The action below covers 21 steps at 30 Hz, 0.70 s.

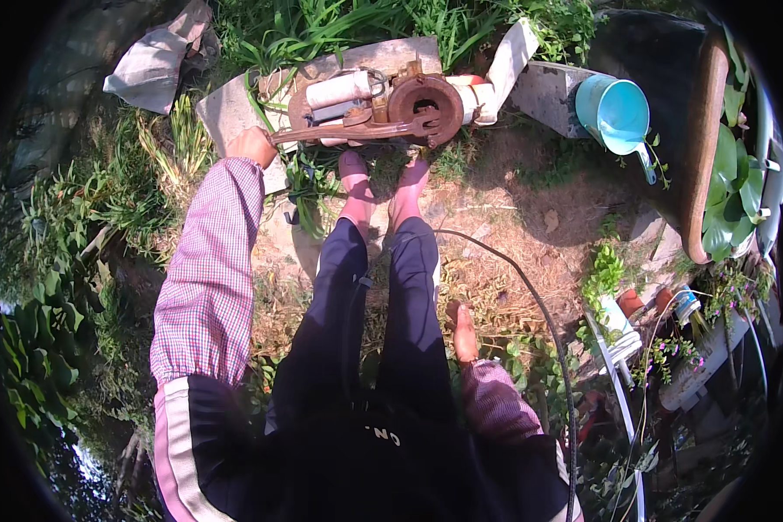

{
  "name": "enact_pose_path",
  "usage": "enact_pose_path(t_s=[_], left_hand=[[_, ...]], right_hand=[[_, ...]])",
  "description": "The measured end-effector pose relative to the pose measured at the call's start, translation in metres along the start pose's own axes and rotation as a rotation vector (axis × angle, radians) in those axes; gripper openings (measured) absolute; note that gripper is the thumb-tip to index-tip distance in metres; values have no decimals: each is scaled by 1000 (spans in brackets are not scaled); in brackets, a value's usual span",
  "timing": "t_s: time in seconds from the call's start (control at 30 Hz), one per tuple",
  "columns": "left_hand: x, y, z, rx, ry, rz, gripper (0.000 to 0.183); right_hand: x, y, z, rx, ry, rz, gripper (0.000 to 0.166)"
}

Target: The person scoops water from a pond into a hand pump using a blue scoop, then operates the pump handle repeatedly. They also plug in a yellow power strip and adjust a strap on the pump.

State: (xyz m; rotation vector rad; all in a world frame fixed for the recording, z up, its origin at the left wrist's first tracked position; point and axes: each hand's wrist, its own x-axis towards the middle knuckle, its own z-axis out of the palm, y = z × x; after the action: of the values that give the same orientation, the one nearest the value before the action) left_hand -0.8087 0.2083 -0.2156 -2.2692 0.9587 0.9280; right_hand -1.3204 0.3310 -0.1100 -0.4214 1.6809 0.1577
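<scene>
My left hand (pixel 252 147) is closed around the end of a long rusty metal handle (pixel 339 132). That handle reaches right to a forked end over the round open top of a rusty cast-iron hand pump (pixel 426 109), in front of my feet. White cylindrical pieces (pixel 339 90) lie just left of the pump top, and a white pipe or sleeve (pixel 512 62) slants up at its right. My right hand (pixel 464 333) hangs low beside my leg, away from the pump; it appears empty, its fingers only partly seen.
A light-blue dipper (pixel 613 114) rests on a concrete slab (pixel 551 94) beside a large dark basin with a brown rim (pixel 705 150). A black hose or cable (pixel 535 287) curves down at my right. Plants and a pale sack (pixel 150 68) stand at the left; flowerpots (pixel 629 303) are at the right.
</scene>
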Motion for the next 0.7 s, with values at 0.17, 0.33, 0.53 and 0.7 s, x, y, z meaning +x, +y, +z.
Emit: enact_pose_path(t_s=[0.17, 0.33, 0.53, 0.7], left_hand=[[-2, 5, -3, 161, -290, 65, 35], [-44, -14, -78, 249, 50, 47, 22], [14, -2, 16, 3, -92, 32, 34], [-58, -14, -88, 324, -56, 32, 31]], right_hand=[[-7, 109, -16, -418, 119, -116, 55], [-16, -16, 8, 735, -15, 44, 57], [6, -97, 51, 1246, -514, -46, 60], [-24, -20, 27, -661, 15, -360, 67]])
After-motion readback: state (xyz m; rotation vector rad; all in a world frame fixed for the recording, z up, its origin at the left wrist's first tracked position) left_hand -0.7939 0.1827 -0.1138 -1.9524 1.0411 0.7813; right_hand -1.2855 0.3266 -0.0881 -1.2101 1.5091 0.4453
